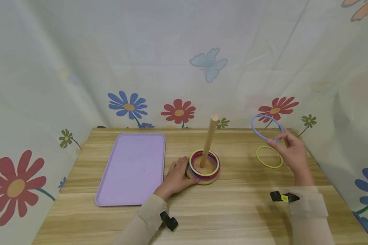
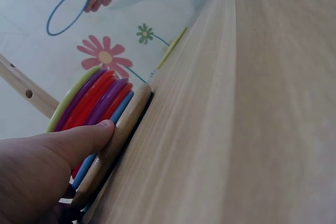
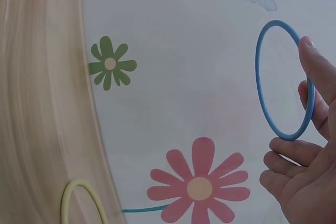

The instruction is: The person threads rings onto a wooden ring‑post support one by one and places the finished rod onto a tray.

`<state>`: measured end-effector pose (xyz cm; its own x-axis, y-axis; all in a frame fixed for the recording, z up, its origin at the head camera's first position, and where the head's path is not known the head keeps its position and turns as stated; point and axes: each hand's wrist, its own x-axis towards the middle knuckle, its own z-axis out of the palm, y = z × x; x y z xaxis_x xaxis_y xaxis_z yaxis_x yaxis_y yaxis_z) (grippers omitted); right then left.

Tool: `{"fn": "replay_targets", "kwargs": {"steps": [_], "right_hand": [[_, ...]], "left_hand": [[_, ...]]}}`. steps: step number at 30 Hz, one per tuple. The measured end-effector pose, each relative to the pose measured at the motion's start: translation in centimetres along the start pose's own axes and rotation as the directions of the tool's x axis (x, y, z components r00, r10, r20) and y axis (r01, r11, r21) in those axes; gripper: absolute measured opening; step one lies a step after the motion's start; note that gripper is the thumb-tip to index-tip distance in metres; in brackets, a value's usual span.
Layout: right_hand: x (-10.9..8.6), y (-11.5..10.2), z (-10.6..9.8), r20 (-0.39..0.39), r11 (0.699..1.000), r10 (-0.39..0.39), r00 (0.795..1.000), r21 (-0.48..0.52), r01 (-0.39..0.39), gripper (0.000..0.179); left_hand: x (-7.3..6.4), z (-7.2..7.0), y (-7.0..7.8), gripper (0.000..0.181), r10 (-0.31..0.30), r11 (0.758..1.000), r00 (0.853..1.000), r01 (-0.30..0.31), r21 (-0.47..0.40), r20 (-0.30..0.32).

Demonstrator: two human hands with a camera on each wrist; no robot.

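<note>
A wooden ring stand (image 1: 210, 136) has an upright peg on a round base (image 2: 113, 142). Stacked around the peg are several rings (image 2: 100, 95) in blue, red and purple, with a yellow one on top. My left hand (image 1: 178, 176) grips the base from its left side, thumb at the front along its edge and the lowest blue ring. Off to the right, my right hand (image 1: 291, 151) pinches a blue ring (image 3: 258, 72) between thumb and fingers, raised above the table and tilted. A yellow ring (image 1: 258, 158) lies flat on the table near that hand.
A purple rectangular tray (image 1: 132, 166) lies on the wood-grain table (image 1: 227, 214), left of the stand. Behind and at both sides hangs a pale curtain (image 1: 159, 44) printed with flowers and a butterfly. The table's back edge runs just beyond the stand.
</note>
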<state>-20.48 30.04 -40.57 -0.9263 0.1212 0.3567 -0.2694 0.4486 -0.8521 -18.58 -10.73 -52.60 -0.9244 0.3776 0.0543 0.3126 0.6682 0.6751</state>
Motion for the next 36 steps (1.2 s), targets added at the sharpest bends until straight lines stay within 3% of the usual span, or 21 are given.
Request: {"fn": "replay_targets", "kwargs": {"steps": [12,20,36], "right_hand": [[0.7,-1.8,0.2,0.026,0.996,-0.078,0.997,0.037,0.077,0.023],[1.4,-2.8,0.4,0.008,0.995,-0.088,0.996,0.052,0.087,0.02],[2.0,-5.3,0.5,0.052,0.982,-0.16,0.986,0.114,0.153,0.018]], "left_hand": [[-0.1,-0.1,0.1,0.104,-0.005,1.0,1.0,0.005,-0.009,0.005],[-0.1,0.1,0.0,0.104,0.0,1.0,1.0,0.0,-0.012,0.004],[0.0,0.0,0.1,0.104,-0.004,1.0,1.0,0.004,-0.007,0.003]]}}
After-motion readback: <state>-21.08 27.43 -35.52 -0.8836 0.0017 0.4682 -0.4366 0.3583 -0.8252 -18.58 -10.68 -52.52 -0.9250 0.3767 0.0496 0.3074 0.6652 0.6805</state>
